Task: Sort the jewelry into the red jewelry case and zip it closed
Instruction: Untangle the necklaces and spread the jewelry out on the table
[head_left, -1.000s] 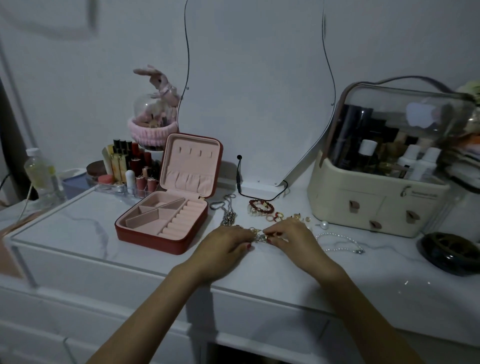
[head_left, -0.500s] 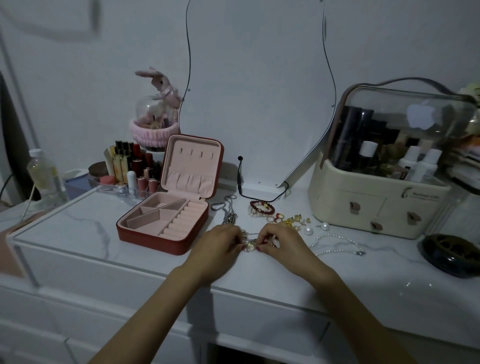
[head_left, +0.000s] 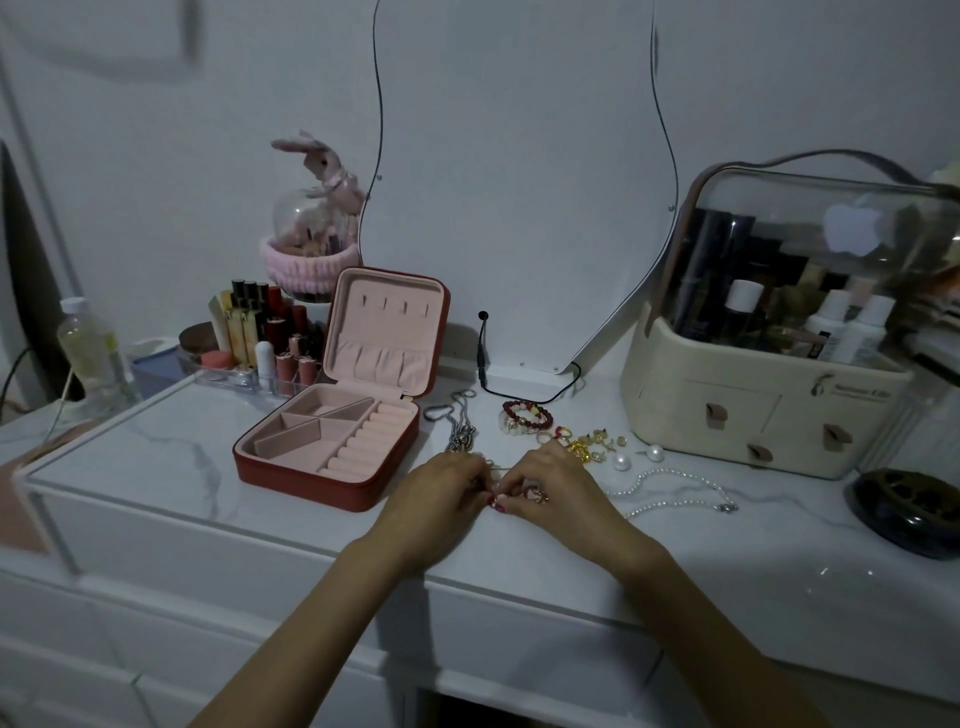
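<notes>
While the red jewelry case (head_left: 332, 447) sat open on the white marble-look dresser top (head_left: 156, 457), lid upright, nothing showed in its pink compartments or ring rolls, so I judged the sorting barely started.

Head view, the only view: both hands met just right of the case's front corner. The left hand (head_left: 441, 499) had fingers curled inward toward the right hand (head_left: 550, 488), and both sets of fingertips pinched a small gold-toned piece (head_left: 535, 493) low over the surface; what kind of piece it was, too small to tell. No finger spread apart on either hand.

Left to sort, all loose on the top:
- silver chain necklace (head_left: 460, 428), just right of the case
- red bead bracelet (head_left: 527, 415), behind the hands
- gold rings and earrings cluster (head_left: 587, 444), beside the right hand
- two loose pearls (head_left: 636, 457)
- pearl strand (head_left: 675, 491), right of the right hand

Zip not started; lid needed lowering first.

Also in view: a cream cosmetic organizer (head_left: 753, 405) at right and a lipstick tray (head_left: 260, 343) behind the case.
</notes>
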